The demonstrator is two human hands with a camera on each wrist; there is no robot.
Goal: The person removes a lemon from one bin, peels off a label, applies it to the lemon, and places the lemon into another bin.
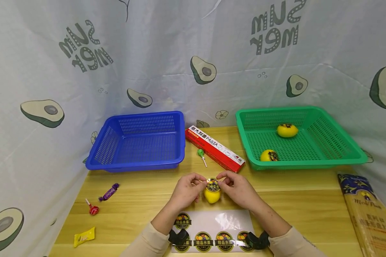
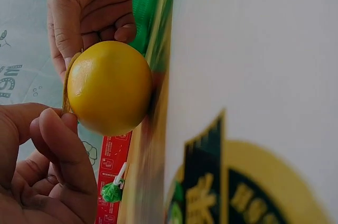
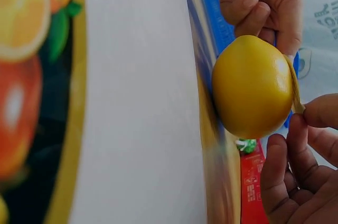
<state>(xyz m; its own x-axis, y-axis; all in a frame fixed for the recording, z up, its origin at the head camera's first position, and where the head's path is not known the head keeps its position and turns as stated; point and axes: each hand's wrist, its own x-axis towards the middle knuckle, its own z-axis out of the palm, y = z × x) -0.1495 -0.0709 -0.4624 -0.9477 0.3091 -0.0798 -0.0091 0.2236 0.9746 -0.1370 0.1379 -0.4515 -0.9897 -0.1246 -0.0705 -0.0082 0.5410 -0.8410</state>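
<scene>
A yellow lemon [image 1: 212,196] sits on the table between both hands. Over its top lies a round black-and-gold sticker [image 1: 213,185]. My left hand [image 1: 188,191] pinches the sticker's left edge between thumb and index finger, while my right hand [image 1: 240,190] pinches the opposite edge the same way. In the left wrist view the sticker [image 2: 66,84] appears edge-on, against one side of the lemon [image 2: 111,89]. The right wrist view also has the sticker [image 3: 295,84] along the lemon's side. Just in front of the hands lies a white sticker sheet [image 1: 218,223] bearing several similar stickers.
A blue basket [image 1: 135,166] stands back left. The green basket [image 1: 308,164] at back right holds two stickered lemons [image 1: 287,130]. Between them lie a red pasta box [image 1: 215,148] and a green lollipop [image 1: 201,153]. Wrapped candies [image 1: 84,236] lie left, a pasta bag [image 1: 366,210] right.
</scene>
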